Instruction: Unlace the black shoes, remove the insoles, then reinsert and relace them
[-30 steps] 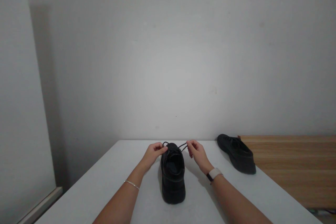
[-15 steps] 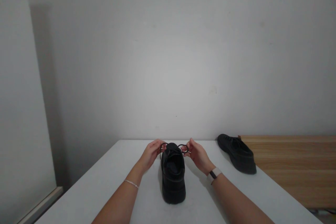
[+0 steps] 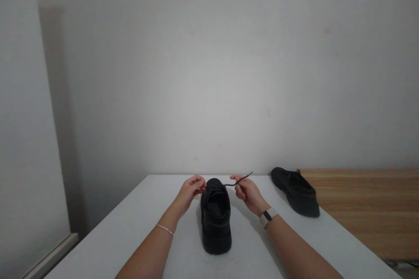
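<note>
A black lace-up shoe stands upright on the white table, its heel towards me. My left hand is at the shoe's front left side, thumb and fingertips pinched together; whatever is between them is too small to make out. To the right of the shoe, my right hand has its fingers bent around a black shoelace. That lace runs from the shoe's front across the fingers, its loose tip pointing up and right. The lacing is partly hidden by the shoe's collar.
A second black shoe, laced, stands at the table's right edge. Beyond that edge is a wood-grain panel. The white table meets a grey wall at the back, and a pale panel rises at the left.
The lace loops on both sides are gone. On the right the lace now stretches out straight with its end free. My hands have shifted only slightly; both shoes stay put.
</note>
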A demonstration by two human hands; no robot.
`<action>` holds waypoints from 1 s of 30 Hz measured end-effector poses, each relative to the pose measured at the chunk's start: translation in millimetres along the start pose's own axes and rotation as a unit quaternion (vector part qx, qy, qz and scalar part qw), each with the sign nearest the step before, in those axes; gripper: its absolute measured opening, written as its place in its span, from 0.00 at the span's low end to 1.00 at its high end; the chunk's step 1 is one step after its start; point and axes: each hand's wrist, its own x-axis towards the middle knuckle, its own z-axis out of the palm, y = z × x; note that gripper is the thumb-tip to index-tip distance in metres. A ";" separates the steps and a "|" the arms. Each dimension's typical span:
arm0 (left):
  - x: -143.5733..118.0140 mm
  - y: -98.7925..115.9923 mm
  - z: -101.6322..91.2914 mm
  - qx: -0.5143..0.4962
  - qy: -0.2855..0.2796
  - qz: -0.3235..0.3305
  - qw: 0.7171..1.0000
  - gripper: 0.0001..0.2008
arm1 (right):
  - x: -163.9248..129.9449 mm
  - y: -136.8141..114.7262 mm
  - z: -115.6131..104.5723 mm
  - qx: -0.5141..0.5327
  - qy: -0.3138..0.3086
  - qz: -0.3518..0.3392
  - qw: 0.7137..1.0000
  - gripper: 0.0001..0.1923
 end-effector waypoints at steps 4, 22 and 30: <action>3.2 -8.9 -3.3 0.073 -0.029 -0.019 0.997 0.16 | -1.3 9.2 2.1 -0.059 -0.023 0.039 0.997 0.12; 5.9 -11.2 0.0 0.109 -0.030 0.011 0.994 0.14 | -7.0 6.5 14.4 -0.106 -0.025 0.037 0.993 0.12; 5.7 -11.9 -3.2 0.110 -0.018 -0.009 0.994 0.15 | -9.5 3.8 11.7 -0.070 -0.033 0.038 0.996 0.10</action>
